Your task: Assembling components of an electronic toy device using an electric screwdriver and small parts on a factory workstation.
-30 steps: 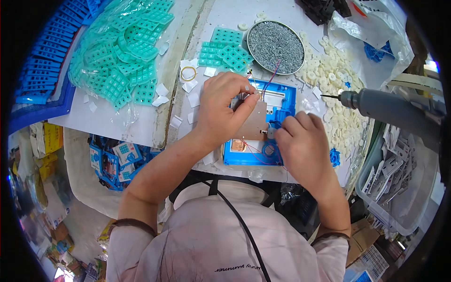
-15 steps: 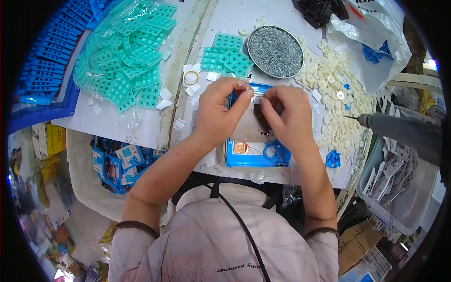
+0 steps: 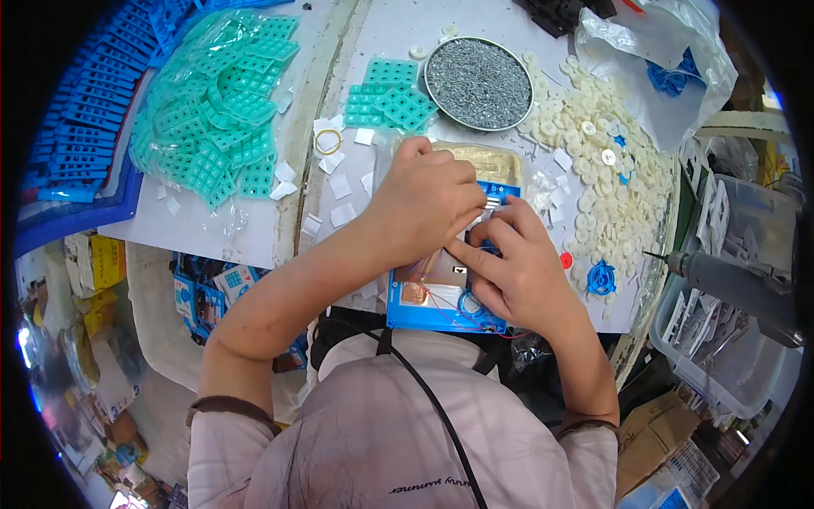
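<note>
In front of me lies a blue plastic casing (image 3: 400, 316) with a brown circuit board (image 3: 443, 270), thin red wires (image 3: 441, 299) and a round blue ring inside its near end. My left hand (image 3: 428, 199) reaches over the casing's far left part, palm down. Its fingers are curled closed, and what they pinch is hidden. My right hand (image 3: 517, 276) is closed over the casing's right side, fingers bent and thumb reaching toward the left fingertips. Silvery strips (image 3: 492, 204) show at the casing's far end, beside the left fingertips. Behind it lies a gold-coloured pad (image 3: 487, 161) in clear film.
Beyond are a round dish of small screws (image 3: 479, 83) and teal keypad sheets (image 3: 392, 103). Cream discs (image 3: 593, 178) and a blue ring part (image 3: 601, 277) lie right, near a grey power screwdriver (image 3: 721, 288). More keypad sheets (image 3: 216, 110) and blue frames (image 3: 93, 110) are left.
My left hand has turned palm down and moved right over the casing. The right hand has come lower onto its right side. The casing sits nearer me, and the gold-coloured pad now shows.
</note>
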The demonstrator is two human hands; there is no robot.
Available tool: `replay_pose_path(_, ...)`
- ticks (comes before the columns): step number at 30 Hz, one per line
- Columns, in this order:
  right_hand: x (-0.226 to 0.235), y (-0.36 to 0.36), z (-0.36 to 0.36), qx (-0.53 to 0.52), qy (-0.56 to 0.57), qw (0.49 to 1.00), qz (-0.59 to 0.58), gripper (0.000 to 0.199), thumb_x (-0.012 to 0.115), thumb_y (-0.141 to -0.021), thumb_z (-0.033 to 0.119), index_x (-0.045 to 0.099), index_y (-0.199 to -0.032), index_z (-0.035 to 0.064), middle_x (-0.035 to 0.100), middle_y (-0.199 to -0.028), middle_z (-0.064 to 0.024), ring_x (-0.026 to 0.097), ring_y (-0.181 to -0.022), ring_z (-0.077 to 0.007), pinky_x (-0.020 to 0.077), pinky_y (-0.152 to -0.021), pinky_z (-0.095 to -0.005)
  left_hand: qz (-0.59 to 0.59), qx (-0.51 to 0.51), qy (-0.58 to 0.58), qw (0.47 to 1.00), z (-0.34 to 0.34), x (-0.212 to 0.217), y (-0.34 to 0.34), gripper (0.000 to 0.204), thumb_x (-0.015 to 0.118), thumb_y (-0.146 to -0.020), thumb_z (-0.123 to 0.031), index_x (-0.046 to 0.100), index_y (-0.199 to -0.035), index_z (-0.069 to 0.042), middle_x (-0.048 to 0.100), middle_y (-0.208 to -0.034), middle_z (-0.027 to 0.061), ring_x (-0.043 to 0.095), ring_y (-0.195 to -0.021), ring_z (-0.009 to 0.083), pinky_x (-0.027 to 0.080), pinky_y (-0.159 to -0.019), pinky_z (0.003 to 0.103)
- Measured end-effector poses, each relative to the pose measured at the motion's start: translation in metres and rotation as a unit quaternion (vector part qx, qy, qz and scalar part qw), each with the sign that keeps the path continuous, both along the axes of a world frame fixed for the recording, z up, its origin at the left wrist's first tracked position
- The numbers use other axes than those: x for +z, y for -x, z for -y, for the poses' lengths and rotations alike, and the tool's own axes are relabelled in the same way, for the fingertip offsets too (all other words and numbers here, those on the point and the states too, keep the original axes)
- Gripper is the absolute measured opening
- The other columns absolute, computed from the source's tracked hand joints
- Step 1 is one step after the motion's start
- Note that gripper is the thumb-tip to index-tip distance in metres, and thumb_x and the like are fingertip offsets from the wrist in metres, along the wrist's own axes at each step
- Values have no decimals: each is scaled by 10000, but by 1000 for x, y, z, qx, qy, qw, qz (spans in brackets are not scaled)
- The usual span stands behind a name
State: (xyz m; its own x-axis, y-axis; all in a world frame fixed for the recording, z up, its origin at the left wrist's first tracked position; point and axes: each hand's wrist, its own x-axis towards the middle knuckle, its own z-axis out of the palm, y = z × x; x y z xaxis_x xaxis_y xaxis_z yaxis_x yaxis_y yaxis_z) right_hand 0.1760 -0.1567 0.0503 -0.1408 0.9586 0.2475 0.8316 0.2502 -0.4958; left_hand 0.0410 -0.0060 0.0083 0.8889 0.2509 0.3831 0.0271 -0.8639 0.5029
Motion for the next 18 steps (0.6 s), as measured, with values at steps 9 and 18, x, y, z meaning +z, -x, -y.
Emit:
replay_pose_path(9,-22,-25,-35,-7,-65,998,-3,337,714,-656,17,690,-992,30,616,-931,-101,585,-987,-319,513,-874,-399,10,29,-21,999,-34,-2,-17,53,728,-838,-162,716,-884,-142,663,-888,-3,627,-895,203,340,-989,467)
replay_pose_path(18,-16,-22,-35,-216,-96,971,-45,197,793,-758,142,706,-918,68,661,-895,-77,576,-861,-290,447,-781,-393,19,45,29,998,-27,-2,-9,71,748,-819,-159,720,-880,-136,674,-865,5,622,-874,211,367,-936,435)
